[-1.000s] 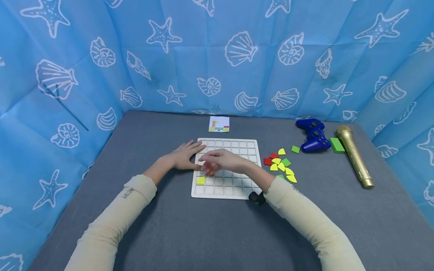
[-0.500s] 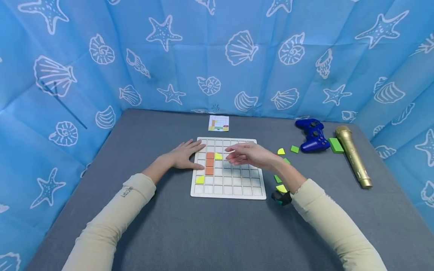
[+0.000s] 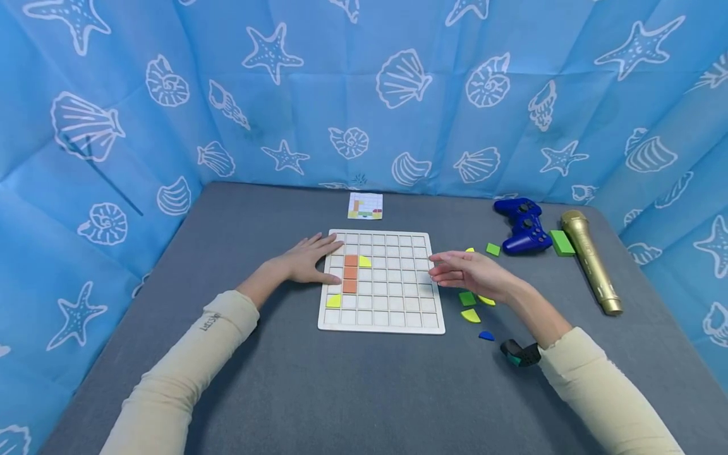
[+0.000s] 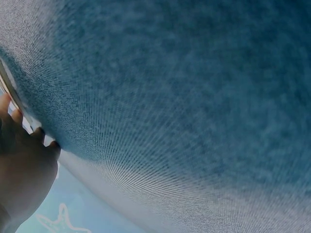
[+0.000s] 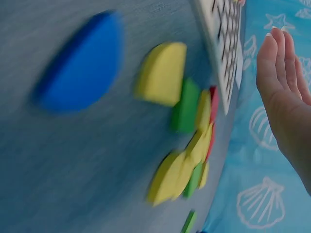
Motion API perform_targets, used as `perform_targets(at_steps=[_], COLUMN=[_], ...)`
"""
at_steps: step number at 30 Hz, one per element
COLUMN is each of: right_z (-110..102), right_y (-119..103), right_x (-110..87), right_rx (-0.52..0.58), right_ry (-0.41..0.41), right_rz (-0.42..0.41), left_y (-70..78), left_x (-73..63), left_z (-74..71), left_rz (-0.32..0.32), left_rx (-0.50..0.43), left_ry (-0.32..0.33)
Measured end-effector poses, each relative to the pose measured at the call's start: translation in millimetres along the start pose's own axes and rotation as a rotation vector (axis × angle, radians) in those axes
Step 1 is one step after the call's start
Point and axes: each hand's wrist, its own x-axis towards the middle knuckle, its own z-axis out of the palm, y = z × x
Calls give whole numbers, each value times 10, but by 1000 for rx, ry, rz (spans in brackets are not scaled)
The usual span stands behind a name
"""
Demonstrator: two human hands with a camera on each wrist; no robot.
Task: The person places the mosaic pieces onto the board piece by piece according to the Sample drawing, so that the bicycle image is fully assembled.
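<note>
Progress stands early: the white grid board (image 3: 381,281) carries only a column of three orange tiles (image 3: 350,273), one yellow quarter-round tile (image 3: 365,261) just beside the column's top on the side toward the right hand, and one yellow tile (image 3: 333,301) nearer the person, below the left hand; by judgement most cells remain to be filled. Left hand (image 3: 309,259) lies flat, fingers straight, on the board's far left corner, steadying it. Right hand (image 3: 469,273) hovers with fingers straight and relaxed, holding nothing, just off the board's right edge and directly over the loose pile of yellow, green and red pieces (image 5: 192,145); a blue half-round piece (image 3: 486,335) lies apart, nearer the person than that hand. Beyond the left hand, past the board's far edge, a small pattern card (image 3: 365,206) lies on the table (image 3: 227,379). Well beyond the right hand sit a blue game controller (image 3: 522,225), a green block (image 3: 562,242) and a gold microphone (image 3: 591,261). Table covering is grey fabric. Blue sheeting printed with shells and starfish (image 3: 398,82) encloses the table on three sides.
</note>
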Motion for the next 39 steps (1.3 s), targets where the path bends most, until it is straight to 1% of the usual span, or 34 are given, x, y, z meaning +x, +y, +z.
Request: perform_targets(at_steps=[3, 6, 10, 16, 19, 25, 29, 31, 33, 36, 39], right_z=[-75, -132, -190, -243, -246, -195, -177, -179, -181, -183, -175], right_y=[77, 141, 213, 313, 352, 380, 428, 464, 499, 541, 564], right_x=[-96, -186, -293, -427, -495, -594, -631, -634, -629, -617, -610], right_rx=[11, -7, -55, -93, -153, -295, -454, -512, -543, -557, -605], right_ry=[2, 4, 10, 5, 16, 104, 175, 201, 208, 199, 189], right_rz=[18, 31, 28, 15, -10, -39, -73, -88, -116, -170, -223], left_y=[-22, -43, -51, -52, -42, -21, -25, -28, -29, -31, -30], left_x=[9, 20, 31, 36, 38, 22, 17, 19, 20, 25, 29], left_z=[18, 34, 36, 41, 39, 15, 18, 21, 19, 14, 9], left_rz=[5, 10, 10, 6, 11, 12, 16, 17, 13, 9, 10], left_rx=[7, 13, 2, 1, 4, -7, 0, 5, 1, -2, -2], left_ry=[3, 8, 11, 9, 8, 17, 15, 11, 10, 12, 12])
